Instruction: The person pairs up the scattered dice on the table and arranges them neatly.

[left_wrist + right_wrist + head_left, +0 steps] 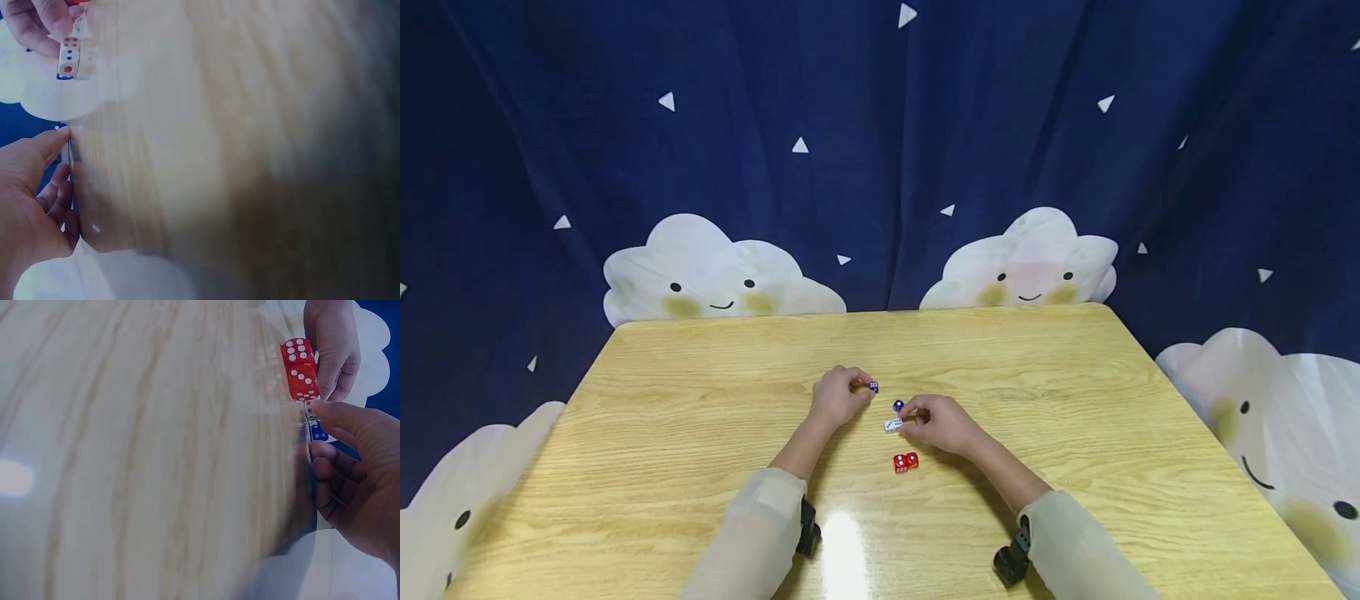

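Near the middle of the table, my left hand [837, 398] pinches a blue die [873, 387] between thumb and forefinger. My right hand [943, 423] has its thumb and forefinger at the right-hand one of two white dice [892, 425] standing side by side, pinching it. Just behind the white pair is a second blue die [898, 406], close to the right forefinger. In the left wrist view the white dice [69, 57] show red and blue pips under the right fingertips. Two red dice [906, 462] sit together nearer the body, one beside the other.
The dice are on a light wooden table [700, 417]. Behind it hangs a dark blue curtain [865, 125] with white triangles and smiling clouds. Dark wrist cameras [807, 529] are strapped below both hands, over pale sleeves [752, 533].
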### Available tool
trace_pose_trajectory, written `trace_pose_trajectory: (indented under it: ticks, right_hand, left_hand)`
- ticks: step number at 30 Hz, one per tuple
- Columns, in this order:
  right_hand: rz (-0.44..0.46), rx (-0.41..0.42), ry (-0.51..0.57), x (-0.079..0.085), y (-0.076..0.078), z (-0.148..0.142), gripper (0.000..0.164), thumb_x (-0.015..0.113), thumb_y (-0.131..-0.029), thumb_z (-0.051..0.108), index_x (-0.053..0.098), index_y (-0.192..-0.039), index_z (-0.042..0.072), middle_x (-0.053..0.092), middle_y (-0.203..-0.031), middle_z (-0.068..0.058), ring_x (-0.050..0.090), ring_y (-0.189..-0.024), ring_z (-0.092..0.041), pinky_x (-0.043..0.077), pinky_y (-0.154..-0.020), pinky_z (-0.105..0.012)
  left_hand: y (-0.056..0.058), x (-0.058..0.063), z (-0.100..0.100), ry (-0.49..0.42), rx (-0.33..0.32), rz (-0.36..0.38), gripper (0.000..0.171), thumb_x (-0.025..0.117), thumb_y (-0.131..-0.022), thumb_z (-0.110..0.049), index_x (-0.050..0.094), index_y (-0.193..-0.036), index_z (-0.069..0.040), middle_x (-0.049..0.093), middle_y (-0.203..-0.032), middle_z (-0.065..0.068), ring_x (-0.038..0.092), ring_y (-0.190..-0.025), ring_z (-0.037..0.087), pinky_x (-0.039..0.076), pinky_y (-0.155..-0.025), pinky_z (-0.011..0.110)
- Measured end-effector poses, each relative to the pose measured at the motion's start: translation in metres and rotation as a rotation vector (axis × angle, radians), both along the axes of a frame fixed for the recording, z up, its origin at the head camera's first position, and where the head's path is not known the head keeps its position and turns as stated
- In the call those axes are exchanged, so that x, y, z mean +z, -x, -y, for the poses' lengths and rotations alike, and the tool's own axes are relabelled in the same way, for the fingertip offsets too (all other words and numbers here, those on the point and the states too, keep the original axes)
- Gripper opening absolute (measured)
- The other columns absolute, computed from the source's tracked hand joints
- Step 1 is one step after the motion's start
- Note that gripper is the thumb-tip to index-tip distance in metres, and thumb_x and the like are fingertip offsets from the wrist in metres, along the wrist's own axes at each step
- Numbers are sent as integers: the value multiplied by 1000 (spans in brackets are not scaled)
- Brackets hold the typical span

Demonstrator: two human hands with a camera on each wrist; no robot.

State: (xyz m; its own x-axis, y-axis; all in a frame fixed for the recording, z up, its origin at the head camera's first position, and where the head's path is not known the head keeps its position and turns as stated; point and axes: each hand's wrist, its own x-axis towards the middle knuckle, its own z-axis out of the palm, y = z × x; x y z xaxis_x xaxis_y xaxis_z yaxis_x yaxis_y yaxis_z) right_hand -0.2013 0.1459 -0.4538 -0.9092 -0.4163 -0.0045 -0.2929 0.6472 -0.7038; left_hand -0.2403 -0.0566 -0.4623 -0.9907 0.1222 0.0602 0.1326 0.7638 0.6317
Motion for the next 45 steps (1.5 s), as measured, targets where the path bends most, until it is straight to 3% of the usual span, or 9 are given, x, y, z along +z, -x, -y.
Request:
trace_pose_trajectory:
  ticks: [7,17,24,45]
  right_hand:
    - [-15,-21,-1,6,0,-5,17,72,-82,18,70,-96,11,56,-68,2,45,-58,-8,37,-49,-19]
    - [-122,-60,11,2,6,-8,14,67,-85,18,69,-94,8,57,-68,2,46,-59,-6,40,-53,-20]
    - [-109,-99,11,1,11,-2,13,68,-85,17,69,-96,9,54,-66,2,45,-57,-8,37,-51,-20]
    - [-89,-87,-39,-3,17,5,20,67,-85,18,69,-104,11,57,-67,2,48,-60,-8,38,-54,-21]
  left_hand:
    - [0,0,1,-7,4,12,15,70,-84,-24,70,-98,-18,62,-97,2,55,-94,20,35,-83,40]
    - [-1,0,1,-12,3,6,16,69,-84,-25,70,-98,-18,61,-97,2,54,-94,20,34,-80,39]
    - [-1,1,0,-16,6,6,16,69,-84,-25,70,-99,-18,61,-97,2,54,-93,20,33,-80,38]
    - [1,-3,1,-18,-1,-5,16,71,-82,-27,71,-97,-19,61,-93,0,53,-88,18,32,-76,37]
